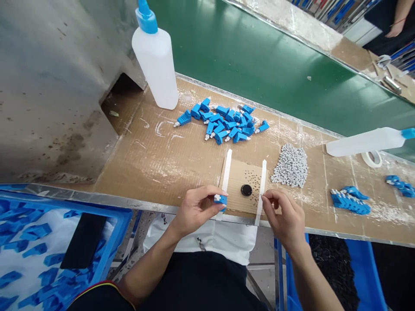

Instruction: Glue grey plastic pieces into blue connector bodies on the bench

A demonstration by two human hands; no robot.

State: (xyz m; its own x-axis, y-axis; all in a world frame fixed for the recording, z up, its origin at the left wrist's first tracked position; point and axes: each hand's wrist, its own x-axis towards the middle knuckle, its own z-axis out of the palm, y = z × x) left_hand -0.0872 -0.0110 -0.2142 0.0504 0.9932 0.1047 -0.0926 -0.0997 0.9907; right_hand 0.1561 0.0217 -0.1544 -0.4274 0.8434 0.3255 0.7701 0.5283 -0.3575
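Observation:
My left hand (197, 209) pinches a small blue plastic part (221, 200) with a whitish piece on it, above the bench edge. Thumb and fingertips of my right hand (285, 216) are pressed together beside a white tape strip (261, 190); anything between them is too small to make out. Between the hands lies a cardboard pad (238, 172), taped along both sides. On it sit a small round black cap (246, 190) and scattered tiny dark pieces (254, 178). A heap of small grey parts (291, 165) lies beyond my right hand.
Loose blue parts (227, 121) are piled at the bench's back. A white bottle (155, 65) stands left; another bottle (363, 141) lies right near a tape roll (371, 159) and lined-up blue parts (350, 201). Bins flank me below. A green belt (259, 56) runs behind; another person's hand (396, 28) shows beyond.

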